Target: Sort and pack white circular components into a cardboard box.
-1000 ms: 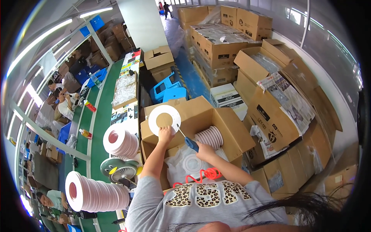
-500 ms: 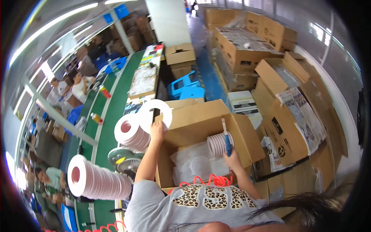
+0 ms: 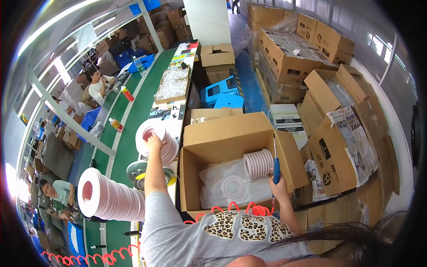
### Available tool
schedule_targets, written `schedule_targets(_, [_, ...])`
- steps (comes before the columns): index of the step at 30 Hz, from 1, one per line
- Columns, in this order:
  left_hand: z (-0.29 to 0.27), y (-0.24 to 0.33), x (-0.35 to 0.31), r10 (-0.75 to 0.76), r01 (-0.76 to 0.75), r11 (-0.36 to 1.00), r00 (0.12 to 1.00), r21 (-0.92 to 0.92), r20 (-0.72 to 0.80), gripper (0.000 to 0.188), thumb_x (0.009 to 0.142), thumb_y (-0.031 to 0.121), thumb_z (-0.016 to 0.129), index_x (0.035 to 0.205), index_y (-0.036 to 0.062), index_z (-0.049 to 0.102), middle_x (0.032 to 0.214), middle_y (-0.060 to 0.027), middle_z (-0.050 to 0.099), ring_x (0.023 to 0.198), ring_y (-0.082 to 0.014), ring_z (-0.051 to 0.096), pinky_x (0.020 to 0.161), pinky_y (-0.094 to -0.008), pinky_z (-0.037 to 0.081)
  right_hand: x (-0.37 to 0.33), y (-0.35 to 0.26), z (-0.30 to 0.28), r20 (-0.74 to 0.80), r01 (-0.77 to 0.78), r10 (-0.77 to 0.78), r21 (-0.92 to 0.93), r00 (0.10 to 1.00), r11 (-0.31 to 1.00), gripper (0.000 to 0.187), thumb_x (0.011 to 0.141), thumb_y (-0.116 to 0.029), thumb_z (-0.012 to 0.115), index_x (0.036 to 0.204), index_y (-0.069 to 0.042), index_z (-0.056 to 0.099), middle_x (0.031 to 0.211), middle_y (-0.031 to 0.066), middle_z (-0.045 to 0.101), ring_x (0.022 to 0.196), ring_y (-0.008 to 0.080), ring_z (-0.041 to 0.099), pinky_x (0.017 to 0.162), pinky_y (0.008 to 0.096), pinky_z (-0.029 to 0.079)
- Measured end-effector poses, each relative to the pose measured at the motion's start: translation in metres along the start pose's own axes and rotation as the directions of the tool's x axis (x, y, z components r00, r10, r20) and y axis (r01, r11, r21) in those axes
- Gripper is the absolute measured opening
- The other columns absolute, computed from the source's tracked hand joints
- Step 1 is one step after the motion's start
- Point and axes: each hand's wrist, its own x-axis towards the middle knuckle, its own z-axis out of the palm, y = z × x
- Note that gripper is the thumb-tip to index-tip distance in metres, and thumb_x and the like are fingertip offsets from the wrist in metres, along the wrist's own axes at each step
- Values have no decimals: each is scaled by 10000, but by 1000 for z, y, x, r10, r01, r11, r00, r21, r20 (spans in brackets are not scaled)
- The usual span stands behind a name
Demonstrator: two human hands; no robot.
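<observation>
Across the grey shirt (image 3: pixel 178 236) at the bottom of the frame ran large leopard-patterned characters edged in white, dark hair (image 3: pixel 356 236) blurring the lower right. A red cord (image 3: pixel 258 209) coiled along the box's near edge; whether it joined the tool was hard to tell.

Right of centre, the right hand (image 3: pixel 279 189) was raised beside the box (image 3: pixel 224 131), fingers clasped round the lower end of a blue-handled tool (image 3: pixel 276 171), its thin shaft pointing up. Inside the box, a short ring stack (image 3: pixel 258 163) lay near a flat ring (image 3: pixel 233 187) that looked veiled by plastic (image 3: pixel 209 193).

The left arm stretched up the frame, putting the left hand (image 3: pixel 155 143) on the open end of the upper stack (image 3: pixel 168 149), left of centre. Its fingers were bent; whether they gripped a ring could not be told. The forearm hid part of a fan (image 3: pixel 135 171) with a painted face. The lower stack (image 3: pixel 113 196) tilted over the green surface (image 3: pixel 149 84).

At right, a carton (image 3: pixel 336 160) bore a dark label block, black lettering and a round emblem. Cartons (image 3: pixel 289 58) farther up carried similar small dark prints.
</observation>
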Motion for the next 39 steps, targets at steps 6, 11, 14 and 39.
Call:
schedule_targets(6, [26, 73, -31, 375, -469, 882, 752, -40, -543, 717, 657, 310, 700, 1217, -11, 388, 1198, -157, 460, 1193, -297, 362, 1030, -422, 235, -6, 0, -10, 33, -183, 184, -42, 982, 982, 366, 725, -46, 553, 1087, -98, 539, 695, 33, 530, 593, 118, 496, 567, 276, 425])
schedule_targets(11, [93, 174, -80, 624, -730, 670, 655, -140, -426, 627, 673, 253, 674, 1182, -13, 421, 1183, -158, 461, 1183, -301, 360, 1031, -383, 245, -12, 22, -16, 51, -221, 224, -67, 973, 973, 391, 744, -37, 573, 1127, -95, 518, 703, -11, 495, 628, 84, 467, 596, 252, 417])
schedule_targets(14, [184, 221, -102, 645, -653, 724, 755, -221, -120, 611, 703, 323, 661, 1167, -4, 434, 1198, -204, 446, 1137, -320, 403, 986, -378, 309, -16, 26, -26, 59, -244, 249, -89, 967, 966, 362, 746, -132, 589, 1092, -64, 508, 697, 111, 563, 632, 232, 569, 598, 340, 446])
schedule_targets(39, [373, 334, -200, 469, 969, 120, 138, -218, 872, 240, 755, 260, 678, 794, 76, 528, 677, -49, 504, 590, -158, 447, 543, -272, 409, -40, 74, -106, 43, -502, 526, -247, 849, 829, 441, 746, -109, 610, 1169, -113, 488, 677, 32, 502, 607, 146, 489, 612, 290, 423])
